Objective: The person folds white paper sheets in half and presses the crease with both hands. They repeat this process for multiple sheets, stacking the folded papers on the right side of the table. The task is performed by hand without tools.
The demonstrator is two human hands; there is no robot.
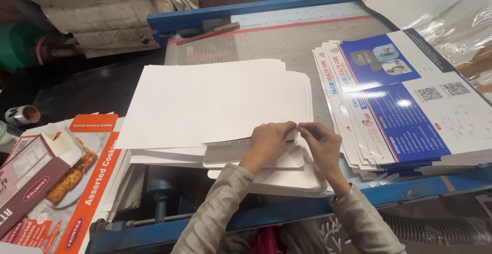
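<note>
Head view: one picture, looking down at two hands and lots of paper.
Left hand (267,140): it pinches the near edge of a white sheet (215,103) between thumb and fingers.
Right hand (324,144): it pinches the same edge, just beside the left hand. The fingertips of both hands almost touch.
White sheet: it is big and blank on top. It lies on a pile of white sheets (266,174). Most of it stretches away from the hands, up and to the left. A bit of red print peeks out under its near edge, by the left hand.
Pile of white sheets: it sits under both hands and sticks out past the near edge of the surface (287,41). The sheets have round corners and lie a bit fanned.
Blue sheets (405,105): a fanned pile with blue, white and red print. It lies to the right of the hands, just beside the white pile.
Surface: grey and ribbed, with a blue frame (246,8) around it.
Stick (207,32): a brown stick lies at the far edge, well apart from the hands.
Orange boxes (87,182): flat orange cookie boxes lie to the left, near the white pile.
Brown box (31,174): it stands open on top of the orange boxes.
Sleeves (215,218): both arms wear grey-tan sleeves.
</note>
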